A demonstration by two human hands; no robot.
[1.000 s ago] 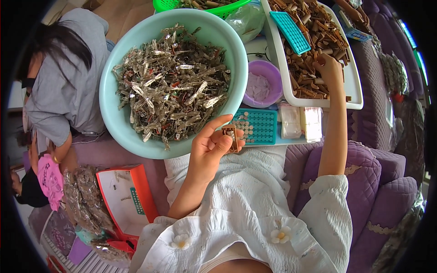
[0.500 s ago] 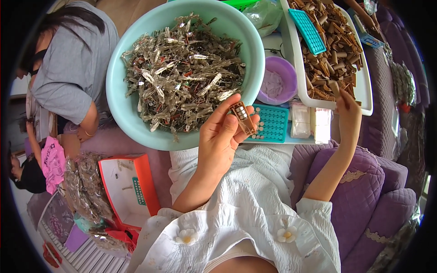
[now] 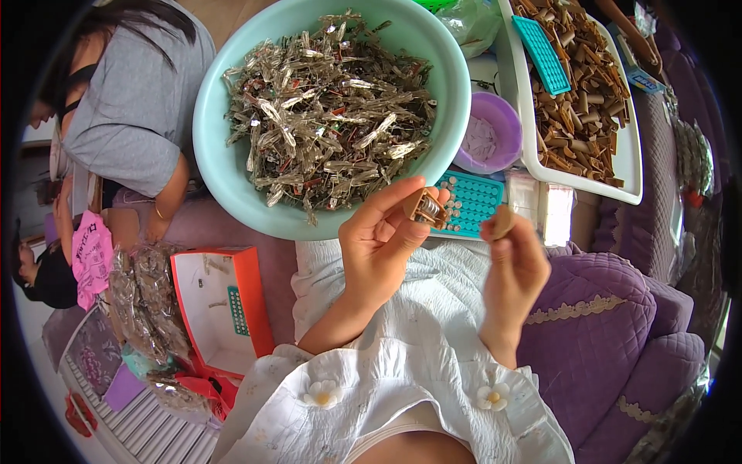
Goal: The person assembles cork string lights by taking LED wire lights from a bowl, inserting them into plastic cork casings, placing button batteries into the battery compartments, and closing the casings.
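In front of my body, my left hand point(image 3: 379, 251) grips a small brown plastic case point(image 3: 427, 209) between thumb and fingers. The case's open side shows shiny metal pieces inside. A little to its right, my right hand point(image 3: 514, 278) pinches a curved brown plastic piece point(image 3: 504, 222), slightly blurred and apart from the case. Beyond both hands lies a teal tray point(image 3: 481, 203) with rows of small wells and several little round silver pieces on its left part. At the far right a white bin point(image 3: 635, 158) holds a heap of similar brown plastic pieces, with another teal tray point(image 3: 539, 54) on top.
A large mint basin point(image 3: 456, 116) piled with clear-wrapped small items stands ahead. Beside it are a purple bowl point(image 3: 512, 127) of white slips and clear packets point(image 3: 558, 216). An orange-red box point(image 3: 263, 309) sits at left, near a person in a grey shirt point(image 3: 127, 120).
My right hand has come from the white bin toward my left hand, carrying a curved brown piece. My left hand has turned the case. The view has shifted slightly.
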